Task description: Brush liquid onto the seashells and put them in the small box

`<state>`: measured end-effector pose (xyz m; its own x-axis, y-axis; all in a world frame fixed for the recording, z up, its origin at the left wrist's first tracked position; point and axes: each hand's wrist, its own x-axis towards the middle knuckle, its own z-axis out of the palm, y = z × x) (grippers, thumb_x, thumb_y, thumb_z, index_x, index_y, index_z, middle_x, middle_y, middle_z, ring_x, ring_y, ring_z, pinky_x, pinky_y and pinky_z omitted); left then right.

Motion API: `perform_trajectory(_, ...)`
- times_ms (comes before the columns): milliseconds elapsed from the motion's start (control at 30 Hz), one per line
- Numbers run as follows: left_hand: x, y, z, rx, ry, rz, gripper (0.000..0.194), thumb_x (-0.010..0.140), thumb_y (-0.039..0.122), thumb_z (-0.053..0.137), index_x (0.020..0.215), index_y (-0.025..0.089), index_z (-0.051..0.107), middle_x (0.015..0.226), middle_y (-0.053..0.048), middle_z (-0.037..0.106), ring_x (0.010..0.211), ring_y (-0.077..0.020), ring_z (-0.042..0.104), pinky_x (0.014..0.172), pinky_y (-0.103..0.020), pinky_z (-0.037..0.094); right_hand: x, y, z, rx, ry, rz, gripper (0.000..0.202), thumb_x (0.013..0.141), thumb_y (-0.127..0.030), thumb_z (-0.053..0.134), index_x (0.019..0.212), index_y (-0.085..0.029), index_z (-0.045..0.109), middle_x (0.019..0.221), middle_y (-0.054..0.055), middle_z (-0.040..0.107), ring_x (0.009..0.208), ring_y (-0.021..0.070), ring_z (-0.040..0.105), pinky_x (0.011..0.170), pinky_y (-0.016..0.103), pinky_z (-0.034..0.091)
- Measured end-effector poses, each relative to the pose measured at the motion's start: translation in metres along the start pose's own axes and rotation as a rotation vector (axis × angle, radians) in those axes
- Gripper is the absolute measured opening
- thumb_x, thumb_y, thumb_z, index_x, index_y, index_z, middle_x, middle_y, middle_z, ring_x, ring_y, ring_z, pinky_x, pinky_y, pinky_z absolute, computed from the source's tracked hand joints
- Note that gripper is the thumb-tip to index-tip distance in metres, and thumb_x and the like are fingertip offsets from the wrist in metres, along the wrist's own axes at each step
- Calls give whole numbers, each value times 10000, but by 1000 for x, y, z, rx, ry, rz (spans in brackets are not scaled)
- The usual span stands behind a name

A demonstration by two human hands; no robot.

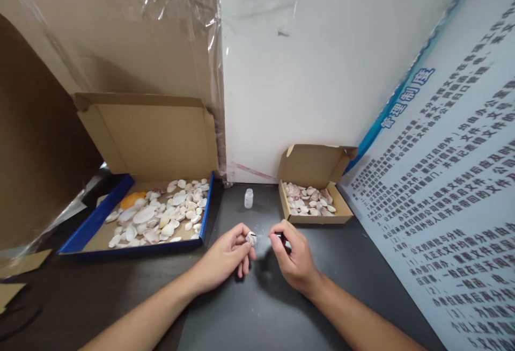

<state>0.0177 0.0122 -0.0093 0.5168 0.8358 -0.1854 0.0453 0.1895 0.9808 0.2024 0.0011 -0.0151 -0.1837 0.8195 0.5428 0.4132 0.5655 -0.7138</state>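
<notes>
My left hand (230,255) is closed, pinching a small seashell (251,238) between thumb and fingers. The shell looks whitish with dark markings. Facing it across a small gap, my right hand (294,255) is closed around a small black object (283,238), mostly hidden by the fingers, so its kind is unclear. Beyond both hands a small whitish bottle (248,199) stands upright on the dark table, with no cap visible on it.
An open blue-sided cardboard box (203,217) full of seashells lies on the left. A smaller brown box (341,212) with more shells stands at the back right. A white wall (322,72) rises behind, and a printed board (442,179) leans along the right side.
</notes>
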Motion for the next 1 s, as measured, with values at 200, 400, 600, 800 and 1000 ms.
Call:
perform_trajectory(200,1,-2,0,-47,9,-5,363,818,505,584,855,190,407,711,26,612,441,-66,545,393,-173,383,0,2,0,-42,5,0,152,934,-227,452,827,-186,551,709,0,513,584,121,469,535,240,378)
perform_trajectory(400,2,-5,1,-44,31,2,360,801,487,614,830,187,417,647,38,599,431,-68,538,393,-170,382,-1,1,-2,-48,-32,-57,118,915,-206,468,837,-187,555,707,-4,492,593,124,467,549,247,375)
perform_trajectory(600,2,-3,0,-43,23,-6,365,788,482,629,829,190,414,691,21,624,436,-72,558,387,-170,390,-2,0,-3,-31,-18,-61,131,921,-204,454,823,-189,540,715,-1,502,605,126,472,555,245,380)
perform_trajectory(800,4,-1,-3,-61,-5,-4,389,775,491,642,830,193,397,745,-11,658,449,-91,593,377,-172,410,-2,1,-2,-43,33,-31,148,933,-210,438,829,-187,542,732,4,511,598,125,474,549,246,382)
perform_trajectory(1000,3,-2,-2,-42,14,17,365,788,478,631,831,197,402,645,48,592,408,-64,535,379,-161,389,-3,0,-2,-65,4,-62,124,923,-210,462,841,-189,553,729,3,514,585,122,469,531,243,386)
